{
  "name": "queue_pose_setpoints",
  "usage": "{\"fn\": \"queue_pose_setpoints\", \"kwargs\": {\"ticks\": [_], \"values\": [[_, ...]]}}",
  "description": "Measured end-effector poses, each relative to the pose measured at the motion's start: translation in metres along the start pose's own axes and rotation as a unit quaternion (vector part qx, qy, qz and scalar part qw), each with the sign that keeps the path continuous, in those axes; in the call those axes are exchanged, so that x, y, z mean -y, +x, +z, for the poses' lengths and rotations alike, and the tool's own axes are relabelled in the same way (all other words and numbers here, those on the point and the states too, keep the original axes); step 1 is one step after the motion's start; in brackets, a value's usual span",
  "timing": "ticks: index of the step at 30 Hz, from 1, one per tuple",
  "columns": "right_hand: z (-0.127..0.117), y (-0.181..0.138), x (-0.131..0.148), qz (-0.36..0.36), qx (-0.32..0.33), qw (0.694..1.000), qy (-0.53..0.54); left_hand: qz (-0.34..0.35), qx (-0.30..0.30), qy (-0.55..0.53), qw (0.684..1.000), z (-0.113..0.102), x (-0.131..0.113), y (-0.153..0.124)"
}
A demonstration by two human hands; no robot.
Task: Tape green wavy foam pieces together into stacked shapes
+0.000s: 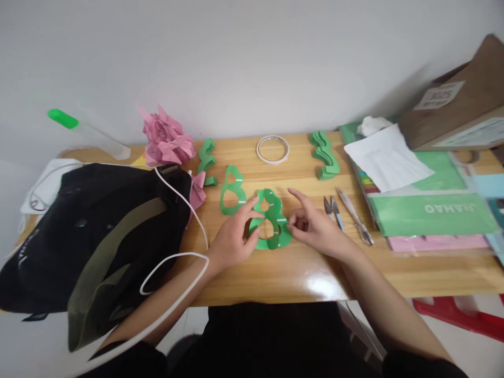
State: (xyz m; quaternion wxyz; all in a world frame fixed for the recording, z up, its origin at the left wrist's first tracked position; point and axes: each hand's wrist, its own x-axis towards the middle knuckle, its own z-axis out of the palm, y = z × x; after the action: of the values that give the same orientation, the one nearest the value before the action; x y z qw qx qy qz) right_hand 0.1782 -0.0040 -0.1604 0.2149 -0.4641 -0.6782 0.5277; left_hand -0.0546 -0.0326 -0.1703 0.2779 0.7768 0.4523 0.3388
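Evidently the left hand [236, 235], loosely spread, touches lobed, holed green paper [271, 214], the right hand [313, 223] half-curled at its edge, grip unclear, glossy wooden tabletop [275, 273] open below both.

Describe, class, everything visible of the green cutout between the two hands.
The green cutout looks like paper, with a wavy, lobed outline, openings through it and small white strips on its surface. It lies on the wooden table, with part of it seemingly raised. The left hand's fingers touch its left side; the right hand is at its right edge, contact unclear.
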Motion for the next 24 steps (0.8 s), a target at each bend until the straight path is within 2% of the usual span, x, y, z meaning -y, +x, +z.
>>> {"fn": "queue_pose_setpoints", "kwargs": {"ticks": [11,24], "values": [[-0.0003,0.0007,-0.0001,-0.015,-0.002,1.0,-0.005,-0.003,-0.002,0.003,1.0,0.0013,0.0014,-0.0006],[0.0001,0.0,0.0002,-0.017,-0.003,1.0,-0.011,0.025,0.002,0.003,1.0,-0.0008,-0.0015,0.002]]}}
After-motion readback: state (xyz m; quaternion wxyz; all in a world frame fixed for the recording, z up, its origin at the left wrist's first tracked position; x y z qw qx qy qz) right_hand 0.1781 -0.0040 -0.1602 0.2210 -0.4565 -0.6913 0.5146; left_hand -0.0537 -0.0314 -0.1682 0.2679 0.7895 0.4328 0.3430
